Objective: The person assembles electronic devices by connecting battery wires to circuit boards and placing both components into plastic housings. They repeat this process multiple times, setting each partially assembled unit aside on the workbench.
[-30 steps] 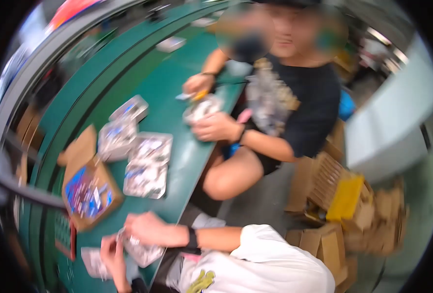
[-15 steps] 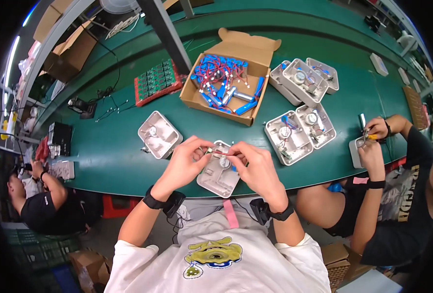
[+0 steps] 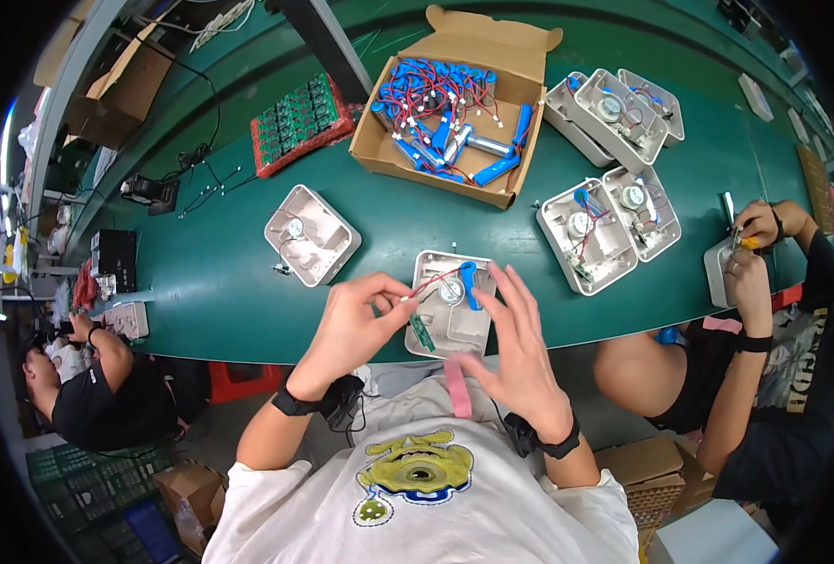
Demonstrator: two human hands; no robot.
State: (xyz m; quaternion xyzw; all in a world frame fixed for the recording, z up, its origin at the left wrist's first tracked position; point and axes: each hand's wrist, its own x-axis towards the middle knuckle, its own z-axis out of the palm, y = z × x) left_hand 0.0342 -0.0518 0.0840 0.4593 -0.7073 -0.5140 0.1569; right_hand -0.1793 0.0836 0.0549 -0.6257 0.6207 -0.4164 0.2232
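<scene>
A light grey plastic housing [image 3: 466, 331] lies open-side up in front of me at the table's near edge. Inside it sit a round speaker [image 3: 452, 289] and a blue-wrapped battery [image 3: 472, 285] at the right wall. Red and dark wires [image 3: 433, 281] run from the battery area to my left hand [image 3: 359, 324], whose thumb and fingertips pinch a small wire connector. Below those fingertips, a narrow green circuit board [image 3: 422, 332] hangs over the housing's left side. My right hand [image 3: 522, 362] is by the housing's right side, fingers spread and holding nothing.
Beyond the housing stands a cardboard box [image 3: 455, 188] of blue batteries. A similar housing [image 3: 311, 240] lies left; several more [image 3: 582, 240] are grouped and stacked right. Green circuit boards [image 3: 297, 122] fill a red tray at back left. Co-workers sit on both sides.
My right hand has let go of the wires, spread its fingers and moved right and nearer me. The circuit board and battery now show. The whole view has shifted slightly.
</scene>
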